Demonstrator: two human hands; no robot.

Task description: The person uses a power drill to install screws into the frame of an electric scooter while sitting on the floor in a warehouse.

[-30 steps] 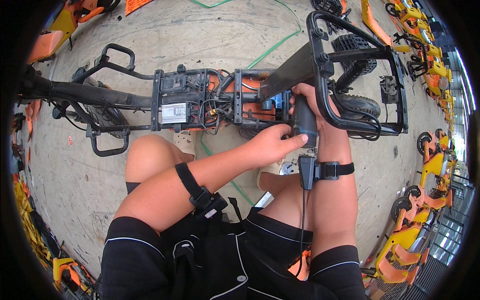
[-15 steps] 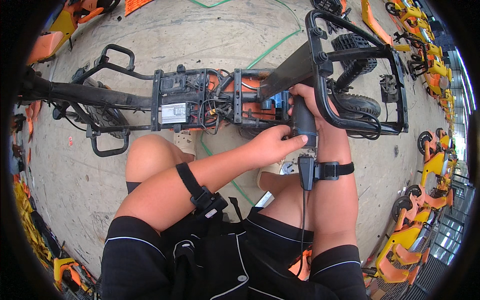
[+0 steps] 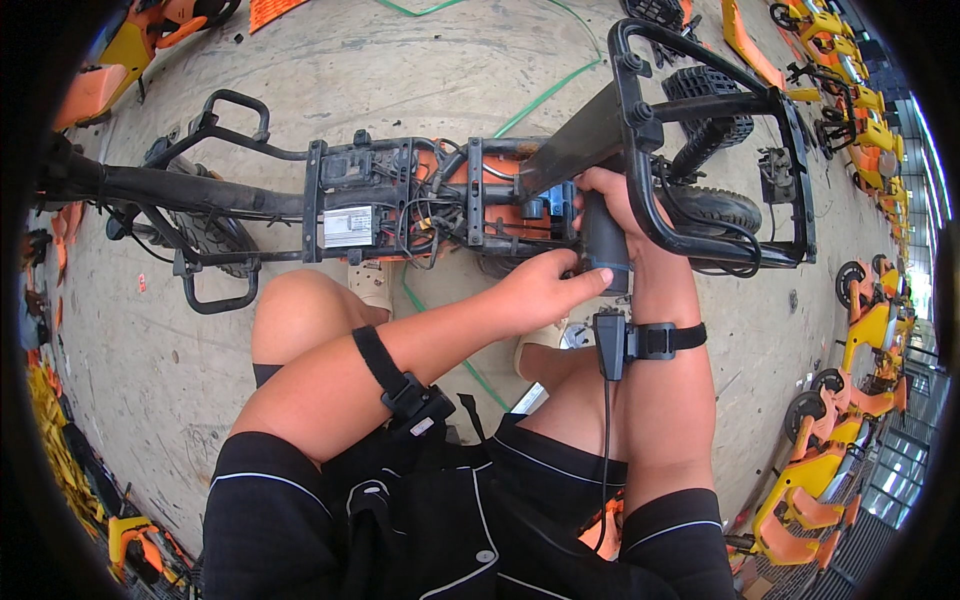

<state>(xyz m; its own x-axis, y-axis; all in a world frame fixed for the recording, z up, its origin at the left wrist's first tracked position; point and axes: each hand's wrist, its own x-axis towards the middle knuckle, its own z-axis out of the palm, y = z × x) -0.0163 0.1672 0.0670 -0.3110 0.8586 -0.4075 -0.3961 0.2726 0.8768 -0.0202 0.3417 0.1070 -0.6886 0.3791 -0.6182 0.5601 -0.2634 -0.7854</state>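
Note:
A thick black cylinder with a thin blue band, maybe a power tool's body, stands out beside the scooter frame. My right hand is closed round its far end, its fingers partly behind it. My left hand grips the near end, thumb laid over the blue band and the other fingers mostly hidden. Just left of the cylinder, a blue block sits against the frame. The stripped black frame of an electric scooter lies across in front of me, with bare wiring and a silver control box.
A black tube loop arches over my right wrist. The rear wheel stands behind it, the front wheel far left. A green strap crosses the concrete floor. Yellow and orange scooters line the right side.
Almost nothing differs. Both hands keep their grip on the black cylinder, which has shifted very slightly to the left along with my right forearm.

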